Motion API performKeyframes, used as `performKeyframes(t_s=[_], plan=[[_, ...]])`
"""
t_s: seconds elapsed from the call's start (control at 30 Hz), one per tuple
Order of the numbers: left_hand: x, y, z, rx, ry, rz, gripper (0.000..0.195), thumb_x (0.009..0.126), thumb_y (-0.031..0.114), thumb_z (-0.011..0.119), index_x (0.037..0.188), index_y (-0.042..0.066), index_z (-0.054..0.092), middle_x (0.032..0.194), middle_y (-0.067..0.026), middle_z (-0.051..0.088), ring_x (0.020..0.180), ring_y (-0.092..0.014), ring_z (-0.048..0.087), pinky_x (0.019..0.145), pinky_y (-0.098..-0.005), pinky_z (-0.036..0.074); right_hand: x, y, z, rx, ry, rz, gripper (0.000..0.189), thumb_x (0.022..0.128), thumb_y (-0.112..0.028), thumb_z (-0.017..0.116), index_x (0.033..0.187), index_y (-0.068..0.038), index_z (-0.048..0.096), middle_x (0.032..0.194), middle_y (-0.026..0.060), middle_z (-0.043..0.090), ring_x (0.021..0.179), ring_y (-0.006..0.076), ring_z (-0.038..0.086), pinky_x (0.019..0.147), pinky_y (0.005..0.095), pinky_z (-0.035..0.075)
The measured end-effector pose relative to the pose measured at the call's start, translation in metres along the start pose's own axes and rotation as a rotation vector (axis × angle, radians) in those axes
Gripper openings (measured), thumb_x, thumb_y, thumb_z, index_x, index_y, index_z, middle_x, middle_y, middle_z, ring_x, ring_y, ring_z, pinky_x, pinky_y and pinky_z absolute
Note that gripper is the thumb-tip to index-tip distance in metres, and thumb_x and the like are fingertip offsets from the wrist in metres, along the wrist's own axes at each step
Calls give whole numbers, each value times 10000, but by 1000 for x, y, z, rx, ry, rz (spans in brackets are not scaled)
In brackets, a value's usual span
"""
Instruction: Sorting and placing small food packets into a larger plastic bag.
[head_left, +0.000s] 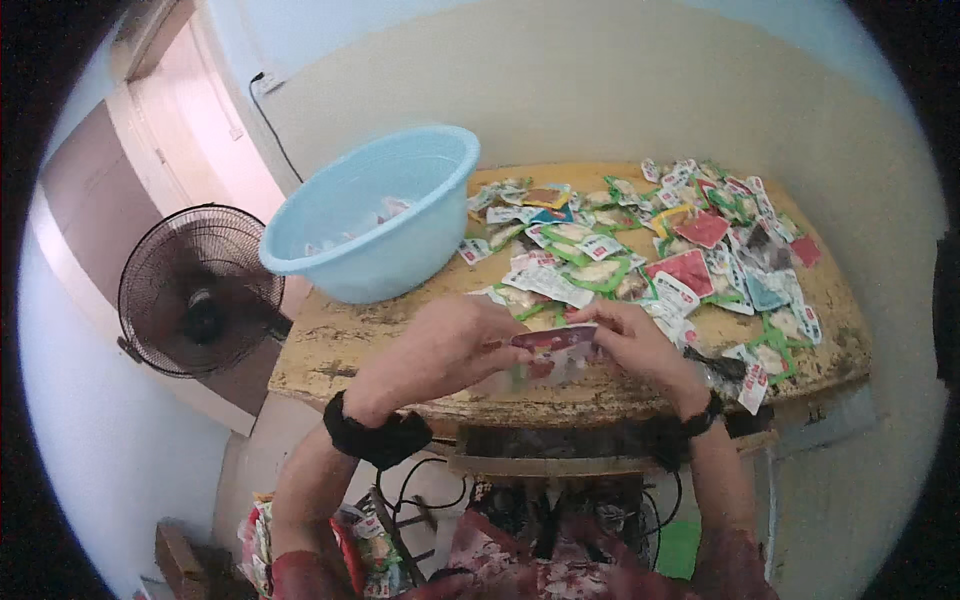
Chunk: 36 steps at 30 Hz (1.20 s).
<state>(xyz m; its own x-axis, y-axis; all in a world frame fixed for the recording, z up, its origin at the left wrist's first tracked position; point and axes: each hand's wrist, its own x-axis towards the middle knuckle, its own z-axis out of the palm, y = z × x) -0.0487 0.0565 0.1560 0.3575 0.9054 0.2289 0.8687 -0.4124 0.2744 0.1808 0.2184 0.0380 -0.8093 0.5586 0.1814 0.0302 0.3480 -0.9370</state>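
Between both hands, over the front edge of the worn yellow wooden table (345, 337), is a small plastic packet (559, 346) with a dark red printed band. My left hand (469, 341) pinches its left end between thumb and fingers. At its right end, my right hand (626, 337) grips the upper corner. The packet's lower part looks clear and blurred; its contents cannot be told. Just beyond the hands lie many small sealed packets (600, 274), some green-edged with pale contents, others red, white or yellow. Both wrists wear black bands.
A light blue plastic basin (439, 232) with a few packets inside stands at the table's back left. Left of the table is a black fan (199, 292). More packets (375, 547) fill something low at the left. A green object (679, 550) is beneath the table.
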Motion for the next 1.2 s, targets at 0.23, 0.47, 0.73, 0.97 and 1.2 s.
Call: performKeyframes(t_s=[0.23,0.47,0.73,0.97,1.2], plan=[[0,-8,-9,-28,67,-36,253,952,267,696,978,17,727,811,-167,666,760,-330,637,684,-430,490,-39,-12,20,89,82,152,232,1014,-163,610,1173,-3,663,842,30,651,724,84,614,552,248,492],[-11,-27,-86,-353,162,-456,266,965,287,716,992,25,757,764,1,694,697,-74,544,628,-301,471,-39,9,25,134,127,27,196,986,-96,602,1154,-14,661,825,39,685,619,60,560,547,224,465],[-14,-85,-177,-568,802,-568,213,962,180,690,945,-27,740,788,-47,713,639,-87,652,556,-243,523,-42,-3,22,89,148,129,186,965,-68,614,1132,-4,669,836,39,685,660,71,594,560,226,476],[-62,-212,-196,-440,932,-734,159,903,99,692,865,-53,718,750,-76,689,610,-146,636,547,-296,503,-47,15,21,69,137,102,211,961,-102,655,1144,0,684,896,72,686,756,143,649,678,298,536],[-77,-276,-200,-379,884,-798,179,879,104,698,814,-62,715,740,-65,682,616,-150,613,548,-317,485,-49,-18,27,144,227,272,193,928,-46,647,1110,14,672,877,76,706,719,99,641,608,250,501]])
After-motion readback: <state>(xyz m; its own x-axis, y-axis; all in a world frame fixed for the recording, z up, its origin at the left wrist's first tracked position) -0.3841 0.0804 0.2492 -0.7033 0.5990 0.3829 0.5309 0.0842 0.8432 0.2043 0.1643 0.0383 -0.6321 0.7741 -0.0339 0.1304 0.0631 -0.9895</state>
